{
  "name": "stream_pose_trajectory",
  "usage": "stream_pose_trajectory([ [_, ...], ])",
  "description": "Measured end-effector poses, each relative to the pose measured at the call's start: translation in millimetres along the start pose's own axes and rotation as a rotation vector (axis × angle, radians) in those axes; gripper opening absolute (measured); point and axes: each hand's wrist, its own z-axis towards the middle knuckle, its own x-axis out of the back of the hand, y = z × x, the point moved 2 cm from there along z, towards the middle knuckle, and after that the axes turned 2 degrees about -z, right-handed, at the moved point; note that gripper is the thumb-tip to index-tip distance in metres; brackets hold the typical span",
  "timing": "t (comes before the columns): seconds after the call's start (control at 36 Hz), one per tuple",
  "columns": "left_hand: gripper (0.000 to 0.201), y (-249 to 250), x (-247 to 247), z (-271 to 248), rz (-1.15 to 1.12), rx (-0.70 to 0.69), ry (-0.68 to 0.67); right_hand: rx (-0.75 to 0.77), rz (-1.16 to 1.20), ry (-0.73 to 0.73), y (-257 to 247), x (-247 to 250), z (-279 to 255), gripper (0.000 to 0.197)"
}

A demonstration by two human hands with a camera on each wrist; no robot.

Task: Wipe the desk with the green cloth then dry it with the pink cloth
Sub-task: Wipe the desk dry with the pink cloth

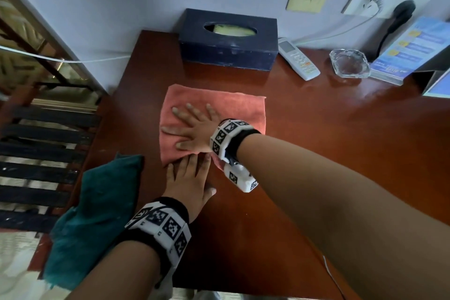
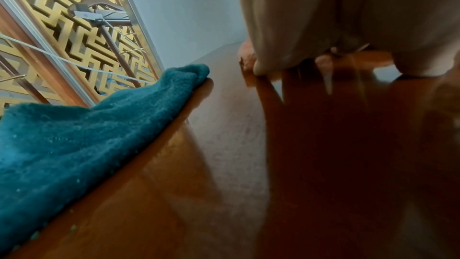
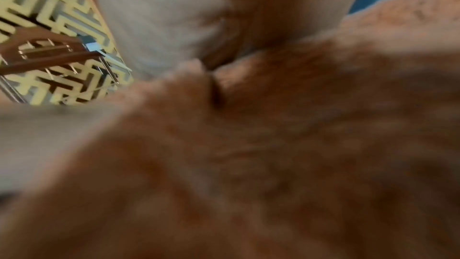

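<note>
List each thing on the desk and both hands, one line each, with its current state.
pink cloth: folded flat on the desk, pressed by the right hand.
green cloth: crumpled, hanging over the desk's left edge, untouched.
right hand: fingers spread flat on the pink cloth.
left hand: flat on the desk, fingertips at the pink cloth's near edge.
tissue box: closed, tissue showing in its slot.
remote: lying face up.
glass ashtray: upright, looks empty.

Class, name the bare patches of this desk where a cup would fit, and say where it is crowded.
Bare: the desk right of the pink cloth, before the ashtray; also the near edge between the forearms. Crowded: the back edge, with tissue box, remote, ashtray; the green cloth drapes the left edge.
</note>
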Motion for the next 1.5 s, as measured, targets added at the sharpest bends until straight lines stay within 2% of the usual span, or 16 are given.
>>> stream_pose_trajectory([
  [0.08, 0.075, -1, 1, -1, -0.04, -0.014, -0.008, -0.116, 0.089, 0.037, 36, -1, -11, 0.058],
  [0.25, 0.074, -1, 2, 0, -0.056, -0.023, -0.057, -0.488, 0.254, 0.081, 118, -16, -71, 0.063],
  [0.36, 0.075, 0, 3, 1, -0.039, -0.019, -0.073, -0.706, 0.343, 0.152, 138, -39, -112, 0.064],
  [0.44, 0.075, 0, 3, 0, -0.031, -0.016, -0.061, -0.712, 0.367, 0.164, 115, -53, -124, 0.065],
  [0.75, 0.075, 1, 8, 3, 0.0, -0.009, 0.022, -0.484, 0.295, 0.19, -50, -99, -164, 0.067],
  [0.92, 0.078, 0, 7, 3, -0.034, -0.009, 0.06, -0.401, 0.248, 0.243, -92, -135, -211, 0.062],
  [1.06, 0.078, 1, 15, 1, -0.035, -0.021, 0.05, -0.44, 0.284, 0.274, -93, -159, -253, 0.058],
  [1.11, 0.077, 4, 22, 1, 0.004, -0.018, 0.051, -0.508, 0.307, 0.274, -87, -169, -269, 0.057],
  [1.19, 0.071, 16, 35, 2, 0.184, -0.015, 0.107, -0.642, 0.339, 0.298, -71, -178, -292, 0.056],
  [1.25, 0.068, 31, 44, 4, 0.221, -0.041, 0.147, -0.735, 0.347, 0.259, -54, -182, -304, 0.058],
  [1.42, 0.069, 89, 55, 17, 0.112, -0.102, 0.105, -0.998, 0.381, 0.263, 7, -186, -333, 0.064],
  [1.5, 0.071, 113, 54, 24, 0.093, -0.125, 0.086, -1.048, 0.436, 0.205, 31, -186, -342, 0.066],
])
